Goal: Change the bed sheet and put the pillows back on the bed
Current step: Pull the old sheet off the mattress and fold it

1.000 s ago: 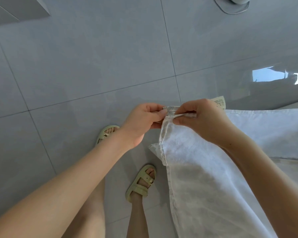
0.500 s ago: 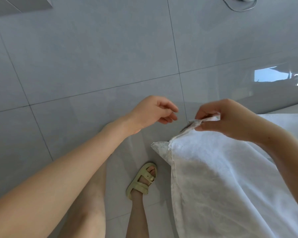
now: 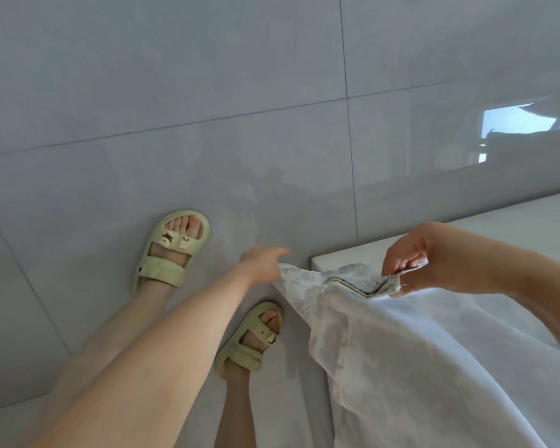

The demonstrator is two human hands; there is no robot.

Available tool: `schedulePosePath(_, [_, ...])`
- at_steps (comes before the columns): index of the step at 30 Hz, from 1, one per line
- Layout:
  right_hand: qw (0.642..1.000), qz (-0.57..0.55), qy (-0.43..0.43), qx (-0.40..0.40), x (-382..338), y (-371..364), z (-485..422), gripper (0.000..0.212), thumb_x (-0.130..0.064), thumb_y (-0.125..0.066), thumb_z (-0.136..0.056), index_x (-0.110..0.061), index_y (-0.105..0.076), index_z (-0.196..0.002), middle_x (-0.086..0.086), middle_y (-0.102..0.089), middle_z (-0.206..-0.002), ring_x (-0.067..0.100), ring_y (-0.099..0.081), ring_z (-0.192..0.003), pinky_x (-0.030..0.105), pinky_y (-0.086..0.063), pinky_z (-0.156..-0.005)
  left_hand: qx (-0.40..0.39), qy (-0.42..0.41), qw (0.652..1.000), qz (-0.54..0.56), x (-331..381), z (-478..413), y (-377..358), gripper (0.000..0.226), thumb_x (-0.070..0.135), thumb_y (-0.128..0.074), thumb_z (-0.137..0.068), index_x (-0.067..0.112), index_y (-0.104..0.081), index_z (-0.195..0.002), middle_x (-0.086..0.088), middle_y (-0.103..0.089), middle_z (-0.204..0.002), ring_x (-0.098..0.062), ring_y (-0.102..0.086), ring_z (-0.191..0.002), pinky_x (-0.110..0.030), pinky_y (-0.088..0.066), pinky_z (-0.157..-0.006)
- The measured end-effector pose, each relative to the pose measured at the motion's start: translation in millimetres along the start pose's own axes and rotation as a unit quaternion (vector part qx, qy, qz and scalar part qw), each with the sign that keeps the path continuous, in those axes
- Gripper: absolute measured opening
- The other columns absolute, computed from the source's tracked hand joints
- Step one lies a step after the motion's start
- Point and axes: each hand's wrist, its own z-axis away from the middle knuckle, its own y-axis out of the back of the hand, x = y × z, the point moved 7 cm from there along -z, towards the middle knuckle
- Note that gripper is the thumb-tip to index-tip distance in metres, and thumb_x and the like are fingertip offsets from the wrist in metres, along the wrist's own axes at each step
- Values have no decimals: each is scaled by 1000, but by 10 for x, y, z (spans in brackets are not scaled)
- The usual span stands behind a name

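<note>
A white bed sheet [image 3: 417,367] with a faint pattern hangs over the corner of the bed [image 3: 498,227] at the right. My right hand [image 3: 411,263] pinches the folded hem of the sheet and holds it up above the bed corner. My left hand [image 3: 262,263] reaches down beside the sheet's hanging corner, and its fingers are hidden behind the cloth, so its hold is unclear. No pillows are in view.
Glossy grey floor tiles [image 3: 175,108] fill the left and top. My two feet in pale green sandals, the left sandal [image 3: 172,250] and the right sandal [image 3: 253,337], stand right beside the bed corner. A bright window reflection [image 3: 514,124] lies on the floor at the right.
My left hand let go of the hem, then dropped down to the sheet's hanging corner. My right hand moved right with the hem, and the view tilted toward the bed corner.
</note>
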Motion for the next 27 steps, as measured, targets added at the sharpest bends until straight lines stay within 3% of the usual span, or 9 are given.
schedulePosePath(3, [1000,-10,-11,-10,197,-99,-179,16,-11,-79,-74,-24,-72,-69,-6,-71,-73,13,-67,-73,21,-50,-73,-64,2,986,-157,-108,-235,-249,61,17,-53,-87,34,-36,-142,-1,-42,-145,-26,-38,-133,-38,-32,-107])
schedulePosePath(6, [1000,-24,-7,-11,223,-166,-254,14,-11,-79,-74,-23,-72,-71,-8,-70,-72,5,-66,-70,18,-49,-73,-50,-11,964,-261,-244,-256,-366,40,28,-59,-85,29,-57,-124,-2,-55,-127,-25,-48,-120,-35,-35,-100])
schedulePosePath(9, [1000,-17,12,18,78,-130,-230,12,-14,-76,-74,-25,-72,-71,-10,-71,-75,4,-67,-75,17,-49,-74,28,-21,997,-74,-305,-98,-260,25,31,-52,-93,12,-61,-107,-9,-61,-112,-27,-55,-106,-30,-39,-82])
schedulePosePath(12, [991,95,54,77,-245,-83,-90,7,-30,-70,-74,-36,-71,-77,-27,-65,-89,-4,-58,-81,10,-43,-73,99,-23,981,163,-253,304,115,15,24,-47,-98,10,-48,-92,-8,-55,-84,-24,-52,-80,-33,-35,-68])
schedulePosePath(15, [963,176,125,160,-741,-118,211,7,-30,-70,-81,-35,-72,-85,-25,-66,-90,-7,-47,-76,4,-33,-60,152,-61,977,139,-6,952,675,13,21,-50,-96,15,-45,-85,3,-49,-68,-19,-47,-69,-33,-34,-63])
schedulePosePath(17, [932,202,177,242,-1059,-54,538,1,-31,-71,-71,-31,-71,-71,-18,-68,-77,1,-53,-62,4,-31,-55,180,-102,974,89,301,1524,1029,15,26,-56,-93,24,-49,-79,7,-50,-57,-6,-46,-57,-31,-33,-59])
schedulePosePath(19, [886,251,213,326,-1291,-3,842,5,-32,-72,-61,-29,-68,-62,-10,-71,-93,13,-67,-85,26,-48,-75,139,-150,976,76,717,2139,1197,21,28,-61,-90,34,-50,-73,17,-53,-53,-1,-47,-52,-21,-31,-52])
schedulePosePath(22, [891,258,203,313,-1429,-18,1144,16,-27,-83,-62,-25,-67,-64,0,-64,-122,24,-56,-121,52,-32,-107,74,-194,974,93,1253,2918,1169,20,26,-64,-87,34,-56,-70,17,-53,-56,0,-46,-56,-15,-32,-55])
schedulePosePath(27, [942,170,204,204,-1370,-74,1800,8,-34,-68,-84,-27,-63,-85,-23,-45,-139,-1,-20,-141,36,6,-118,131,-186,963,142,1527,3536,1145,12,25,-68,-85,24,-66,-73,11,-42,-47,-6,-35,-50,-23,-30,-52])
